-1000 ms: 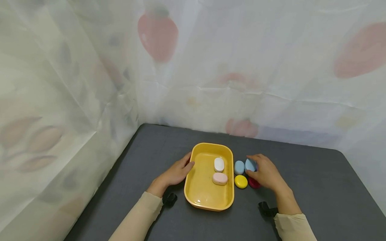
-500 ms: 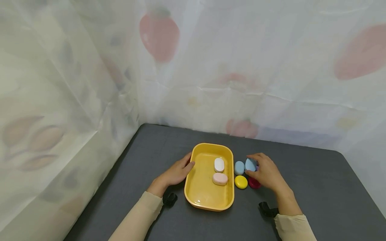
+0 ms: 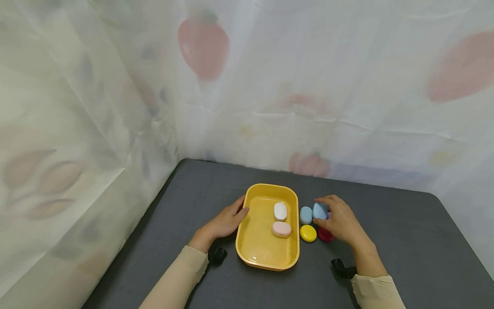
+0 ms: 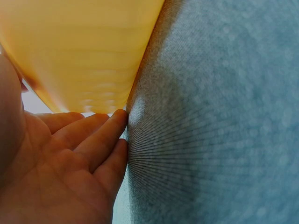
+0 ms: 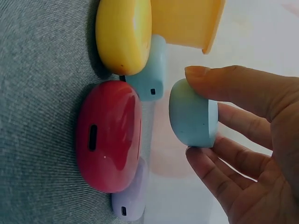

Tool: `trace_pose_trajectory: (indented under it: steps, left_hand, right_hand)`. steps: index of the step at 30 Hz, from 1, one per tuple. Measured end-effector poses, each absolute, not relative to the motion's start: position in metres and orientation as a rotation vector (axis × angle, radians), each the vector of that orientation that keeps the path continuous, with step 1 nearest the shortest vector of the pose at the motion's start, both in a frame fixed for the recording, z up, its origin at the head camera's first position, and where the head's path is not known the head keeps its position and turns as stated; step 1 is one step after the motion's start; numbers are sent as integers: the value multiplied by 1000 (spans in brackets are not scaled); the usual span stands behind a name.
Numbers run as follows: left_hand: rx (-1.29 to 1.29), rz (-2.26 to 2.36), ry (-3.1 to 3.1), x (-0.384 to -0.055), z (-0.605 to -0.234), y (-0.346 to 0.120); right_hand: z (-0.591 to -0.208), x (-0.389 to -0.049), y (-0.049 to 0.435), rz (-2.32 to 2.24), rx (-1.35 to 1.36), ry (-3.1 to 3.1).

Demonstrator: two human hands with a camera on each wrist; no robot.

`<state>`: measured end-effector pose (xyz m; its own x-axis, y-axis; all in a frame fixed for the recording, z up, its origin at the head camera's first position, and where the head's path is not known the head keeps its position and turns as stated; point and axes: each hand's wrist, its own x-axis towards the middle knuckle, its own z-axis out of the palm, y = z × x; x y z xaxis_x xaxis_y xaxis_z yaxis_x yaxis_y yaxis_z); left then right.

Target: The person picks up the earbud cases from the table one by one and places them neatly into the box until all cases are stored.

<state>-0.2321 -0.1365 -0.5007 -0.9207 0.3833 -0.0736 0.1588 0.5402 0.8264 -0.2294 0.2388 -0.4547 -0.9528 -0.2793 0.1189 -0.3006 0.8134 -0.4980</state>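
Note:
In the head view my left hand (image 3: 225, 222) holds the left side of a yellow tray (image 3: 254, 249), thumb over the rim and fingers along the outer wall. A white earbud case (image 3: 280, 211) and a pink earbud case (image 3: 281, 229) lie inside it. Right of the tray, my right hand (image 3: 341, 219) pinches a light blue earbud case (image 5: 190, 116) between thumb and fingers, raised over the others. Below it on the table are a second light blue case (image 5: 152, 70), a yellow case (image 5: 122, 35), a red case (image 5: 110, 140) and a purple case (image 5: 131, 196).
The dark grey table (image 3: 417, 240) stretches to both sides of the tray. Pale patterned curtain (image 3: 347, 86) hangs along its back and left edges. A black wrist strap piece (image 3: 342, 269) juts from the right wrist, with another (image 3: 218, 256) at the left.

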Motion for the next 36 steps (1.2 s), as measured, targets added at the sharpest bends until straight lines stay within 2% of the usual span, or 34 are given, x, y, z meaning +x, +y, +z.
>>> trace_pose_trajectory:
  steps: [36]
  left_hand:
    - [479,1342,2528,-233,-501,-138]
  right_hand:
    - [-438,-218,229,827,582,-2853]
